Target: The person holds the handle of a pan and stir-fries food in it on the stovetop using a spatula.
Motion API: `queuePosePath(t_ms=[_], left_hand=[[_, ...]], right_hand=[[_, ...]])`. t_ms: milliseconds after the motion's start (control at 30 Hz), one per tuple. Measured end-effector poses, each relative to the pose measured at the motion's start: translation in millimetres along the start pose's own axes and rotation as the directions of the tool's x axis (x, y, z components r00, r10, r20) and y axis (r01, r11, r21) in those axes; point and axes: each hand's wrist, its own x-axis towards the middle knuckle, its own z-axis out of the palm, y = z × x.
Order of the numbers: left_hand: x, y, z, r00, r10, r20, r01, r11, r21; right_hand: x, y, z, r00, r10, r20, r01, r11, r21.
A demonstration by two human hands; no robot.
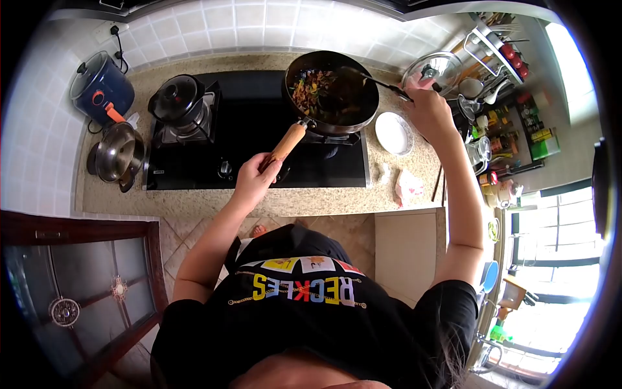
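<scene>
My left hand (254, 179) is wrapped round the wooden handle (287, 144) of a black wok (367, 104), which is over the right burner of the stove. Cooked food (310, 91), chopped in brown, orange and green pieces, lies in the left part of the wok. My right hand (429, 111) grips the dark handle of a spatula (383, 84); its head reaches into the wok's right side. Just below my right hand stands a white plate (394, 134) on the counter. A glass lid (433, 67) is behind that hand.
A lidded black pot (178, 98) sits on the left burner. Further left are a blue cooker (103, 87) and a steel pan (116, 152). A plastic bag (409, 187) lies near the counter's front edge. Utensils and jars (502, 139) crowd the right side.
</scene>
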Motion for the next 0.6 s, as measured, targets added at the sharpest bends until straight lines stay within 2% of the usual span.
queuePosePath(t_ms=[33,100,133,167,233,300,367,433,500,533,567,600], left_hand=[[0,-2,1,0.999,0.013,-0.046,-0.009,0.997,0.077],[-1,-4,4,0.990,0.070,-0.123,-0.058,0.993,0.099],[-2,-5,1,0.984,0.118,-0.136,-0.086,0.972,0.219],[-3,-6,-1,0.976,0.164,-0.142,-0.108,0.935,0.337],[-3,-5,0,0.974,0.170,-0.150,-0.117,0.944,0.310],[-3,-4,1,0.974,0.170,-0.149,-0.122,0.951,0.286],[-3,-2,1,0.976,0.145,-0.160,-0.089,0.946,0.313],[-4,-4,0,0.976,0.143,-0.165,-0.084,0.943,0.321],[-1,-8,0,0.974,0.164,-0.155,-0.106,0.938,0.330],[-1,-9,1,0.974,0.161,-0.159,-0.102,0.940,0.327],[-1,-11,1,0.973,0.161,-0.163,-0.103,0.943,0.317],[0,-11,1,0.973,0.162,-0.167,-0.104,0.945,0.309]], right_hand=[[4,1,2,1.000,0.019,-0.006,-0.019,1.000,0.003],[23,13,45,1.000,0.004,0.027,-0.003,1.000,-0.018],[28,11,55,0.988,-0.052,0.144,0.042,0.996,0.075],[24,9,63,0.974,-0.179,0.138,0.157,0.975,0.160],[17,4,68,0.929,-0.366,0.062,0.343,0.910,0.231],[5,5,49,0.909,-0.415,0.032,0.401,0.894,0.202],[-6,6,15,0.856,-0.488,0.169,0.492,0.870,0.018],[-11,12,-15,0.833,-0.502,0.231,0.546,0.811,-0.210],[-12,19,-47,0.857,-0.494,0.147,0.512,0.783,-0.354],[-8,22,-62,0.875,-0.463,0.138,0.483,0.819,-0.311],[-9,14,-86,0.893,-0.402,0.200,0.440,0.872,-0.212],[-8,17,-92,0.896,-0.372,0.241,0.423,0.882,-0.210]])
